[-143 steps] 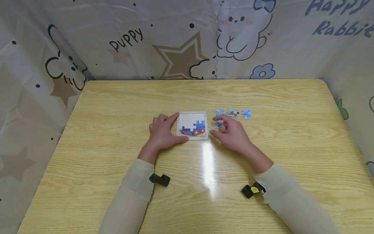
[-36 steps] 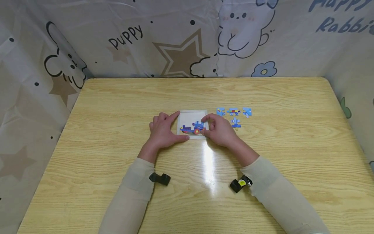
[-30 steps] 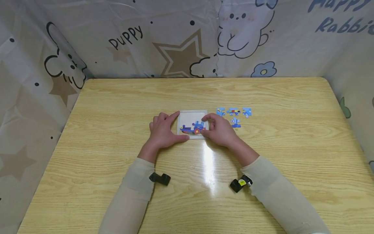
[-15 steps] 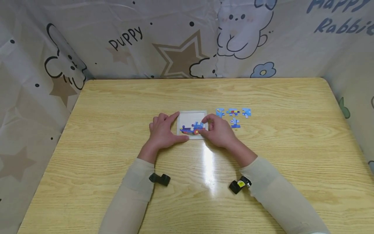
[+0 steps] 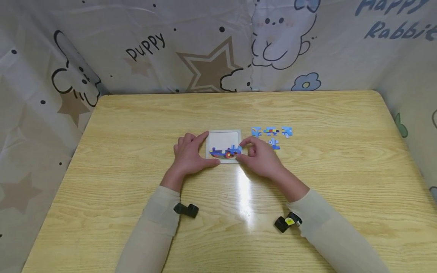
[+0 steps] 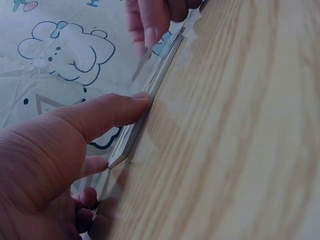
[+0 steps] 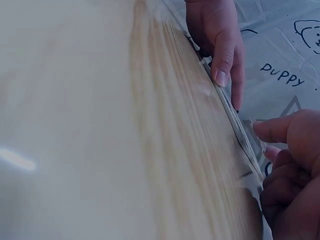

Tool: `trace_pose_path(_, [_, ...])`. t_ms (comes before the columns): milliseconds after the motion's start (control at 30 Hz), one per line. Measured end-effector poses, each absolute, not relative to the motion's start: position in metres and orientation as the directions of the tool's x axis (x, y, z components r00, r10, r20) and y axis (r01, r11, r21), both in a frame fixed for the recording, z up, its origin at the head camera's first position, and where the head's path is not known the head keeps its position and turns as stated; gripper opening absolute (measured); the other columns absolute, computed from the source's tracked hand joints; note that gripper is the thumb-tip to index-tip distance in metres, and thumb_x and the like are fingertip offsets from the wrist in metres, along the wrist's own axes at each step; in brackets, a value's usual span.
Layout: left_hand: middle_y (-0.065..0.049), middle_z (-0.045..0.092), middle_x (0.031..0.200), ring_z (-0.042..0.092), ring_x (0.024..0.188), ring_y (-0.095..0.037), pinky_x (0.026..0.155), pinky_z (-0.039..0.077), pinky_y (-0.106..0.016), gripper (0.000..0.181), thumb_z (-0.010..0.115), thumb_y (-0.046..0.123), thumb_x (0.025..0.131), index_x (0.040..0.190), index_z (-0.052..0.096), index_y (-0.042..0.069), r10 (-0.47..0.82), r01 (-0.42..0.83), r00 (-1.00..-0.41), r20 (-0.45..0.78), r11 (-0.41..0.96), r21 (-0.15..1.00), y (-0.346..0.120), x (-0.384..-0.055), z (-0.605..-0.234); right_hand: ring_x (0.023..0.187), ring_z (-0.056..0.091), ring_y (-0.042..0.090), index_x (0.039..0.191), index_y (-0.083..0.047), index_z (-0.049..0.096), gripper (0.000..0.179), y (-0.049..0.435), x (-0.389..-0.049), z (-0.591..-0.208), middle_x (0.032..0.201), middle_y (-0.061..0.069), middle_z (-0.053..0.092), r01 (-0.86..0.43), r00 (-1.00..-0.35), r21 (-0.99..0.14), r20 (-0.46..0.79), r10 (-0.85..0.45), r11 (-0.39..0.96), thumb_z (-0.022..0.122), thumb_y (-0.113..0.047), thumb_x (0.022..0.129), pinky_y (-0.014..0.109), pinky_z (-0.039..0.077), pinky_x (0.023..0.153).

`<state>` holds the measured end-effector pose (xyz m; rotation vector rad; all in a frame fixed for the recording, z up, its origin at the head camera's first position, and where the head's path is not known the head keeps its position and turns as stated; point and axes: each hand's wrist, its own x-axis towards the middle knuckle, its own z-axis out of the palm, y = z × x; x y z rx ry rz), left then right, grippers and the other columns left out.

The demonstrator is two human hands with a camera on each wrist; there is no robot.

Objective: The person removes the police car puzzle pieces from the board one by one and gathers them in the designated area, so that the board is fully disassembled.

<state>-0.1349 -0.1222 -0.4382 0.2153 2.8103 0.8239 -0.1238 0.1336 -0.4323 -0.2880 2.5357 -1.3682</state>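
In the head view, a square puzzle tray (image 5: 223, 137) with a pale bare upper part lies on the table. A train picture fills its lower part, with puzzle pieces (image 5: 218, 152) at the left. My left hand (image 5: 188, 156) holds the tray, thumb on the near edge and index finger at the far left corner. My right hand (image 5: 262, 156) pinches a blue puzzle piece (image 5: 235, 149) between thumb and index finger, over the tray's right side. The left wrist view shows this piece (image 6: 142, 65) tilted and raised off the tray. Its lower right corner is partly hidden.
Loose puzzle pieces lie right of the tray: a blue one (image 5: 256, 131), a multicoloured one (image 5: 271, 131), another blue one (image 5: 287, 131), and one nearer (image 5: 274, 144). The wooden table (image 5: 136, 121) meets a patterned cloth (image 5: 136, 76) at its back.
My right hand went from beside the loose pieces to the tray and took hold of the blue piece. Since half a second ago, hand and piece have shifted slightly right and nearer. The left hand stays.
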Motion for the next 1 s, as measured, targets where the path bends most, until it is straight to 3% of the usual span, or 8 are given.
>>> trace_pose_path(267, [-0.008,0.039,0.111,0.031,0.1,-0.03,0.084,0.021,-0.046,0.105,0.085,0.059,0.069,0.156,0.039,0.021,0.196,0.085,-0.969,-0.149,0.835,0.544,-0.123,-0.135,-0.437,0.052,0.031,0.015,0.114,-0.011,0.064,0.03,0.162,-0.114,-0.43,0.06,-0.002,0.034,-0.084,-0.966,-0.836,-0.066,-0.25,0.542,0.077,-0.021,0.09,0.036,0.032,0.057])
trace_pose_path(1000, [-0.007,0.038,0.11,0.031,0.099,-0.029,0.083,0.021,-0.044,0.105,0.083,0.061,0.069,0.156,0.039,0.022,0.206,0.087,-0.966,-0.156,0.828,0.554,-0.123,-0.134,-0.439,0.048,0.031,0.016,0.118,-0.007,0.064,0.034,0.246,-0.119,-0.426,0.06,0.001,0.031,-0.043,-0.984,-0.779,-0.074,-0.159,0.625,0.076,-0.025,0.091,0.034,0.029,0.051])
